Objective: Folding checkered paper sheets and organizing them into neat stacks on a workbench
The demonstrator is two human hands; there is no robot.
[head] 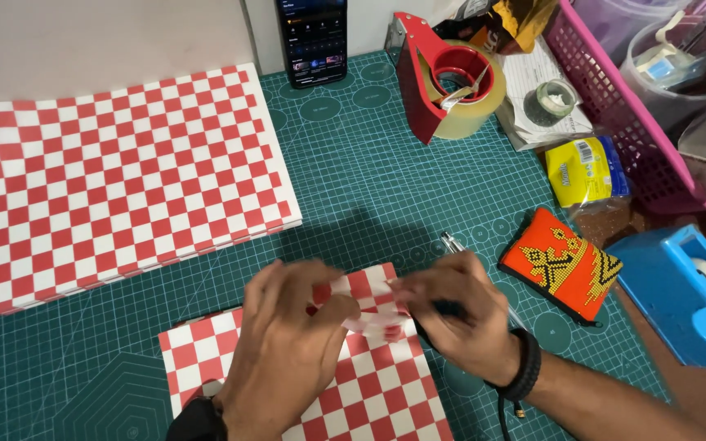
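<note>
Both hands, L hand (283, 343) & R hand (455, 314), pinching small checkered paper piece (369, 306) over checkered sheet (369, 384).

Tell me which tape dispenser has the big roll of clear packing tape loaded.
The red tape dispenser, at the back of the green cutting mat. The blue tape dispenser, at the right edge, holds only a small white roll.

Matt checkered paper sheet (369, 384), smooth

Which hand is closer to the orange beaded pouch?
The right hand. It sits just left of the orange beaded pouch with only a small gap of green mat between them. The left hand is farther left, over the checkered paper.
</note>
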